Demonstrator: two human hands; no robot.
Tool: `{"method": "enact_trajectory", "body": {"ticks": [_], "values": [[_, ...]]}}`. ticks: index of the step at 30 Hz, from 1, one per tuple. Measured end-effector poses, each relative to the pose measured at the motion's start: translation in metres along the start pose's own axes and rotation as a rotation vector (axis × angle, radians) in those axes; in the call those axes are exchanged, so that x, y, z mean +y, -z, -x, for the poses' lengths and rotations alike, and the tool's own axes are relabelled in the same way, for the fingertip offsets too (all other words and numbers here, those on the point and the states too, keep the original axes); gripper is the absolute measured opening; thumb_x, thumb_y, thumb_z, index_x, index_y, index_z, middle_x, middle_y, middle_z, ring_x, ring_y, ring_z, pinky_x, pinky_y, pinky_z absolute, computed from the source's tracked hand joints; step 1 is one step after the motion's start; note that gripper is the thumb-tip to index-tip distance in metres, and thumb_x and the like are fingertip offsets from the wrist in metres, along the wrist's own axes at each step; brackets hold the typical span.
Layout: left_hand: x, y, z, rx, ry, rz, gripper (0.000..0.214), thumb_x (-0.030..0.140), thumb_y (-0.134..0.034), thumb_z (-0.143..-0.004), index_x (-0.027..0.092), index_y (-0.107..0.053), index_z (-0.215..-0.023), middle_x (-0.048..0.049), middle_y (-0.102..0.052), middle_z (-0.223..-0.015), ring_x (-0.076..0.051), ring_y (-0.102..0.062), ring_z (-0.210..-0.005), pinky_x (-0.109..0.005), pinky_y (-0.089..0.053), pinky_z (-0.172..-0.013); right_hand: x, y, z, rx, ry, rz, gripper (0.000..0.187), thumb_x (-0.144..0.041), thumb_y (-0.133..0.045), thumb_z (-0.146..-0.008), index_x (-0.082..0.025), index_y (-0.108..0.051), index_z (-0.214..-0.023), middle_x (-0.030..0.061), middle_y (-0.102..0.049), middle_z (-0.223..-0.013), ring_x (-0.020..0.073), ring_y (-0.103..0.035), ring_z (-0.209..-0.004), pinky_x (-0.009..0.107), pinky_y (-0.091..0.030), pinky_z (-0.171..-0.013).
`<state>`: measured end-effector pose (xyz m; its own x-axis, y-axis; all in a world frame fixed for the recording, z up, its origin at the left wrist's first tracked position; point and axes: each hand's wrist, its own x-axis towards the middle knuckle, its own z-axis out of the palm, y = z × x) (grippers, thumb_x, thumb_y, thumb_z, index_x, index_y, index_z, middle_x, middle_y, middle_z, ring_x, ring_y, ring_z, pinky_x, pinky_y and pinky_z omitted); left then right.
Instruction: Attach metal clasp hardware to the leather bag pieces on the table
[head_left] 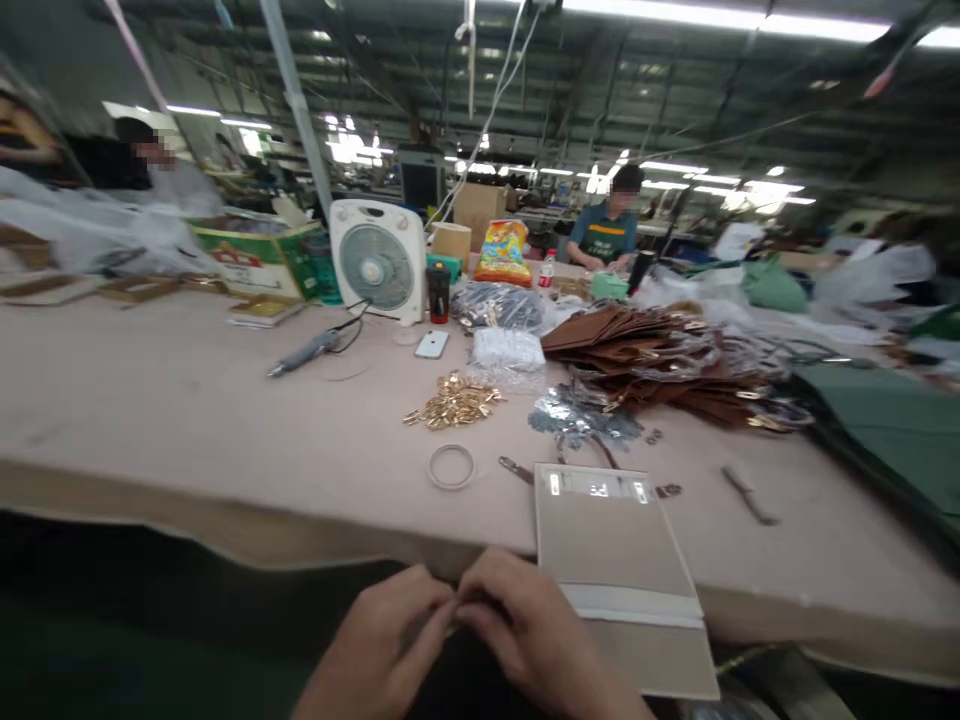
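Note:
My left hand (382,635) and my right hand (532,630) meet below the near edge of the work table (150,400), fingertips pinched together on something small that I cannot make out. A grey flat board (619,560) lies just right of my right hand, overhanging the table's edge. Beyond it on the table are a ring of clear tape (451,466), a heap of gold metal fittings (452,402) and a pile of silver pieces (581,420).
A stack of brown leather pieces (660,360) and green fabric (892,430) lie right. A white box fan (375,262), a phone (432,344), a black cup (438,292), a hand tool with cord (304,353) and a cardboard box (259,255) stand farther back. People work behind the table.

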<state>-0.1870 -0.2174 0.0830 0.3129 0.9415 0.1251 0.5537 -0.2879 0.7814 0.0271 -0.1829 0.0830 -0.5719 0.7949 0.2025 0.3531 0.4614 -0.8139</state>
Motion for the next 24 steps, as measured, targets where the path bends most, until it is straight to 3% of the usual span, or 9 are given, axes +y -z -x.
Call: {"method": "enact_trajectory", "body": {"ticks": [6,17,24], "values": [[0.023,-0.004,-0.012,0.043,0.064,0.021,0.018,0.017,-0.063,-0.093,0.020,-0.077,-0.082,-0.0005,-0.070,-0.075,-0.013,-0.062,-0.072,-0.024,-0.041,-0.069,0.010,0.010,0.005,-0.026,-0.032,-0.098,0.011,-0.022,-0.059,-0.103,-0.023,-0.066,-0.095,0.0003,-0.067,-0.091,0.0153,-0.062,-0.084,0.025,-0.046,-0.077],[0.022,-0.017,-0.023,0.146,0.142,0.224,0.019,0.020,-0.064,-0.085,0.017,-0.078,-0.073,-0.0012,-0.068,-0.069,-0.012,-0.059,-0.064,-0.024,-0.040,-0.062,0.016,0.009,0.008,0.090,-0.011,-0.207,0.012,-0.021,-0.062,-0.101,-0.023,-0.066,-0.090,0.0018,-0.068,-0.089,0.0167,-0.065,-0.084,0.027,-0.050,-0.078],[0.012,-0.027,-0.029,0.148,0.282,0.466,0.023,0.028,-0.064,-0.085,0.014,-0.074,-0.071,-0.0012,-0.065,-0.065,-0.013,-0.055,-0.063,-0.023,-0.043,-0.062,0.018,0.007,0.017,0.227,0.306,-0.062,0.022,-0.006,-0.058,-0.098,-0.026,-0.066,-0.103,0.0039,-0.071,-0.094,0.0201,-0.068,-0.093,0.033,-0.055,-0.084]]}}
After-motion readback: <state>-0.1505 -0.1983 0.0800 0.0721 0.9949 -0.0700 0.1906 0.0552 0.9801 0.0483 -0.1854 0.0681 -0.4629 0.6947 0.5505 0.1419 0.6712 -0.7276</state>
